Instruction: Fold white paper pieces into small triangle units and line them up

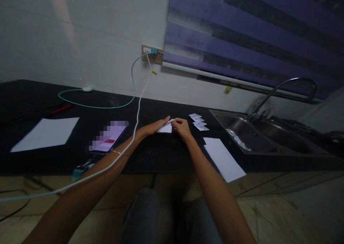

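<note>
Both my hands meet over a small white piece of paper [166,128] on the black counter [150,154]. My left hand [156,127] lies with its fingers stretched along the paper's left edge, pressing it. My right hand [180,126] is closed in a pinch on the paper's right corner, which is lifted slightly. Just right of my hands lie several small folded white papers [199,122].
A lit phone [109,138] lies left of my hands, with a white cable [138,109] running to a wall socket [152,54]. White sheets lie at far left [45,133] and at right [224,158], overhanging the edge. A steel sink [249,136] with tap sits right.
</note>
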Available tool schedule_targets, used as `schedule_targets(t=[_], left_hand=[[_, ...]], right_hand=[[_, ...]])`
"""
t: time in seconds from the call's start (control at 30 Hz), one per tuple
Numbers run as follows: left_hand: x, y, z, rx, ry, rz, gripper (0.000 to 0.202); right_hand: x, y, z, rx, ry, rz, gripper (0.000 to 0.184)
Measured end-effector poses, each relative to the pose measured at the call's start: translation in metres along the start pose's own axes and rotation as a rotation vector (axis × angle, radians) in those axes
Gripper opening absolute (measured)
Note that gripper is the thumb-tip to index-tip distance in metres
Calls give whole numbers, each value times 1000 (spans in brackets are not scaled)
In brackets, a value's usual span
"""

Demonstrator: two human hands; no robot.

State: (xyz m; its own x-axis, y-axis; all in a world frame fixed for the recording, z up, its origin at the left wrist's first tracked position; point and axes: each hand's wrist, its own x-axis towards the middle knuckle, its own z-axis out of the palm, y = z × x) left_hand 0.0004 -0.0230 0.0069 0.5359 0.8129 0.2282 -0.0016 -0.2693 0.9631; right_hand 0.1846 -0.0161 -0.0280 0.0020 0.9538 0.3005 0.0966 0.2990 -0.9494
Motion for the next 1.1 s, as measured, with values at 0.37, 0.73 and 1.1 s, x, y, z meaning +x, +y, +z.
schedule_targets(t=[0.37,0.73,1.1], left_hand=[[16,-17,-14,61,-138,3,35],[14,-21,-10,468,138,205,41],[11,-13,-4,551,67,231,44]], right_hand=[[-4,-4,4,40,-15,-37,20],[-9,-13,8,-144,261,-287,23],[-13,-13,14,-241,180,-318,26]])
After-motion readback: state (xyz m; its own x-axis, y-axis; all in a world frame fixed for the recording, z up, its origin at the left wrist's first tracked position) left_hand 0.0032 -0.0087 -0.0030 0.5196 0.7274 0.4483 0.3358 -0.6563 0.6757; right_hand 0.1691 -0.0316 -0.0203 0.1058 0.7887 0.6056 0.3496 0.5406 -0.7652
